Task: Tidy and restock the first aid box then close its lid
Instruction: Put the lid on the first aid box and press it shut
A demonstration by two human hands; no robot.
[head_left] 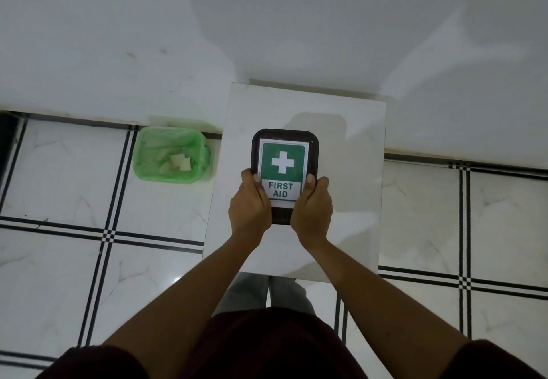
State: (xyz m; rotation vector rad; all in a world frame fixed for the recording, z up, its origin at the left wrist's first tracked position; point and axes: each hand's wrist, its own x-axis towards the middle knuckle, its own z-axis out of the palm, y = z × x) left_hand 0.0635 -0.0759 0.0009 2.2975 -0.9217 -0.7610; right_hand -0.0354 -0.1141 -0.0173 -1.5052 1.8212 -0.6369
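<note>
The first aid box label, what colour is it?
Green with a white cross on the label, seen in the head view, the only one.

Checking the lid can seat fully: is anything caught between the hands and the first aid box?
Nothing visible. The left hand and right hand grip the near sides of the first aid box directly, thumbs on its lid, which looks flat on the white table.
</note>
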